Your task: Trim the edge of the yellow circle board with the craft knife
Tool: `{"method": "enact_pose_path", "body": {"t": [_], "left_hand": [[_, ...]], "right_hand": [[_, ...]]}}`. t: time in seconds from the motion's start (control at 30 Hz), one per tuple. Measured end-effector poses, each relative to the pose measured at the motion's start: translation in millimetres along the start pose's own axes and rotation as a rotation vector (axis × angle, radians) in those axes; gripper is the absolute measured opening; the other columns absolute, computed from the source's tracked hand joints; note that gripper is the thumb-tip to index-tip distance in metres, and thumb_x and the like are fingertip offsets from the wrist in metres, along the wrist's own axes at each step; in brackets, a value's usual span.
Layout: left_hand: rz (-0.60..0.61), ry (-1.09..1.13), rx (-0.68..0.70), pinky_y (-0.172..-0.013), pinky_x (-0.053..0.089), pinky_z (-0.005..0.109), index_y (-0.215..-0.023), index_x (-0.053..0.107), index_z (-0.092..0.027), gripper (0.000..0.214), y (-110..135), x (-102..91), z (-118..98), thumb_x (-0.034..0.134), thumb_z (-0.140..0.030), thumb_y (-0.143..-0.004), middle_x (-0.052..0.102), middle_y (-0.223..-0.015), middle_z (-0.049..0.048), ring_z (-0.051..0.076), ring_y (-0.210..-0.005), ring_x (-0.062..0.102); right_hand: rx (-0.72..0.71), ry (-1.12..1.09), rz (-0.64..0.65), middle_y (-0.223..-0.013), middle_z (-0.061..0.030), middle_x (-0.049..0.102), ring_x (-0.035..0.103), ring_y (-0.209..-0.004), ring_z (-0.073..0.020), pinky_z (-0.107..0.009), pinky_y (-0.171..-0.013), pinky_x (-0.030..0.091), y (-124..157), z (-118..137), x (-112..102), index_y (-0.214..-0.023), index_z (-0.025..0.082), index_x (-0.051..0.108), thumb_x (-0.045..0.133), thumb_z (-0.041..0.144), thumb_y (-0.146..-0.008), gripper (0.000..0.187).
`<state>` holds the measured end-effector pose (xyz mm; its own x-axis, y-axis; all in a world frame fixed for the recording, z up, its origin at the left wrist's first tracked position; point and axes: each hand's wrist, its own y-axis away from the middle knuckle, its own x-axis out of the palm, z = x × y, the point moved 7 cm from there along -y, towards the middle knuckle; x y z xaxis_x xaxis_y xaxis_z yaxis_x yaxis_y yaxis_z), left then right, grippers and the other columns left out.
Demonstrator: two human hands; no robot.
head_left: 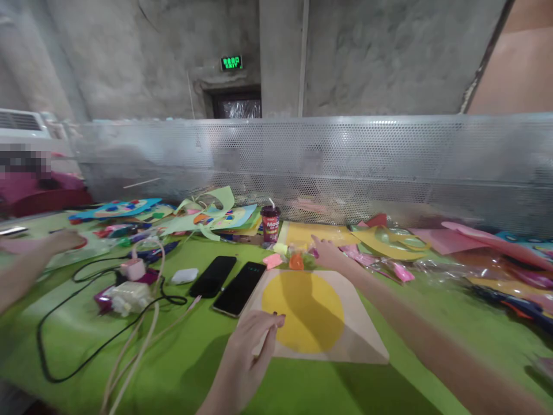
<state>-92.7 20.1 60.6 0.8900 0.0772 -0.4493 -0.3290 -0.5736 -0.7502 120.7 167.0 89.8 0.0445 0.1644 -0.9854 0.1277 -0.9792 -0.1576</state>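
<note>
A beige card (367, 337) with a large yellow circle (302, 311) lies on the green table (181, 363) in front of me. My left hand (253, 346) rests at the card's near left corner, fingers curled around a thin pale stick. My right hand (328, 253) reaches past the card's far edge, fingers spread over a heap of small coloured pieces (296, 260), orange, green and pink. Nothing shows in that hand.
Two black phones (227, 282) lie left of the card, with a white case (184, 275), chargers and cables (129, 288). A red cup (270, 223) stands behind. Coloured paper cut-outs (216, 216) line the perforated metal divider (328, 167). Another person's hand (64, 239) reaches in at left.
</note>
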Motion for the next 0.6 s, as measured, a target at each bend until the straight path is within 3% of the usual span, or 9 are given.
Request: {"method": "enact_pose_path", "body": {"t": [0.13,0.23,0.37,0.5,0.6], "left_hand": [[0.053,0.040,-0.182,-0.083,0.055,0.032,-0.112,0.059,-0.022,0.026,4,4.4,17,0.043,-0.022,-0.092,0.070,-0.102,0.0078,0.019,-0.095,0.066],[0.069,0.149,-0.398,-0.089,0.052,0.039,-0.121,0.054,-0.021,0.032,4,9.8,32,0.041,-0.031,-0.093,0.065,-0.115,0.0104,0.022,-0.102,0.063],[0.186,0.369,-0.624,-0.088,0.050,0.041,-0.124,0.051,-0.021,0.041,0,28.1,32,0.043,-0.045,-0.092,0.064,-0.114,0.0110,0.023,-0.101,0.062],[0.271,0.442,-0.668,-0.082,0.050,0.036,-0.101,0.061,-0.018,0.041,-4,40.4,15,0.044,-0.053,-0.090,0.067,-0.100,0.0085,0.022,-0.092,0.063],[0.326,0.492,-0.679,-0.077,0.051,0.033,-0.088,0.061,-0.016,0.040,0,48.8,7,0.045,-0.053,-0.089,0.068,-0.092,0.0075,0.021,-0.085,0.064]], "right_hand": [[-0.122,-0.052,-0.085,-0.122,-0.0100,0.052,0.054,-0.108,-0.0265,-0.046,-0.088,0.048,40,10,-21,-0.129,0.017,0.046,0.060,0.019,-0.089,0.043],[-0.262,-0.084,-0.117,-0.129,-0.0128,0.050,0.051,-0.113,-0.0275,-0.043,-0.091,0.048,82,27,-31,-0.147,0.020,0.019,0.051,0.002,-0.077,0.079],[-0.452,-0.102,-0.109,-0.138,-0.0092,0.045,0.040,-0.127,-0.0299,-0.052,-0.101,0.040,130,50,-35,-0.150,0.025,0.002,0.042,0.003,-0.074,0.088],[-0.613,-0.109,-0.092,-0.139,-0.0107,0.043,0.033,-0.130,-0.0284,-0.058,-0.110,0.022,157,70,-36,-0.149,0.021,0.002,0.037,-0.002,-0.072,0.088],[-0.645,-0.112,-0.066,-0.132,-0.0143,0.048,0.040,-0.121,-0.0308,-0.057,-0.104,0.032,166,78,-36,-0.149,0.016,0.009,0.037,-0.002,-0.072,0.084]]}}
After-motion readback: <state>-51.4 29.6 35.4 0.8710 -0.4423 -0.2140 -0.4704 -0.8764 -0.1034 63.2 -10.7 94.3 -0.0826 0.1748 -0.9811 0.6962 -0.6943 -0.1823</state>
